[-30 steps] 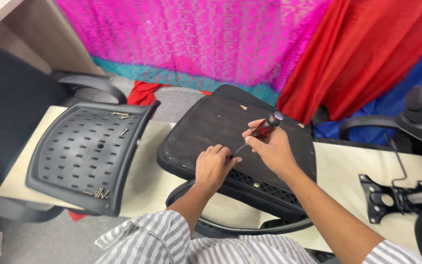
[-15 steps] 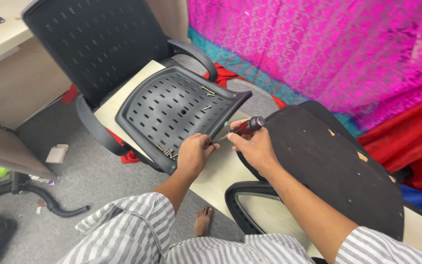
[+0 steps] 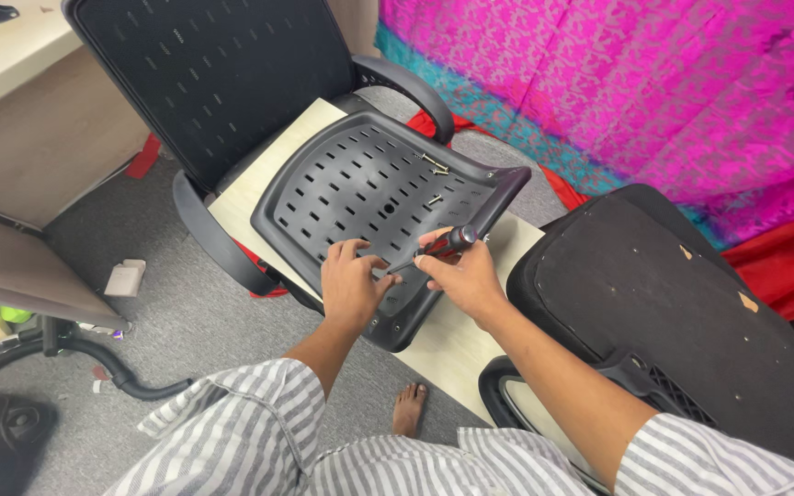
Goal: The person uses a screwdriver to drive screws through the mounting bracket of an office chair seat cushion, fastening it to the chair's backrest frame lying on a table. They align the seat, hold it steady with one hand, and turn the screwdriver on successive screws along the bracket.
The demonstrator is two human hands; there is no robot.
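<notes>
A black perforated plastic seat shell (image 3: 360, 188) lies on a pale board (image 3: 457, 344) laid across an office chair (image 3: 204, 73). My right hand (image 3: 461, 276) grips a red-and-black screwdriver (image 3: 443, 246), its tip pointing down-left onto the shell's near edge. My left hand (image 3: 349, 283) rests on the shell beside the tip, fingers pinched as if steadying something small that I cannot make out. Loose screws (image 3: 434, 165) lie inside the shell near its far rim. A black seat base (image 3: 691, 321) lies to the right on the board.
A beige desk (image 3: 20, 101) stands at the left, with a chair base and wheels (image 3: 66, 354) on the grey carpet below it. Pink, teal and red cloth (image 3: 654, 92) hangs along the back. My bare foot (image 3: 409, 409) is under the board.
My view and both hands have moved from the black seat base on the right to the perforated shell on the left. The screwdriver stays in my right hand.
</notes>
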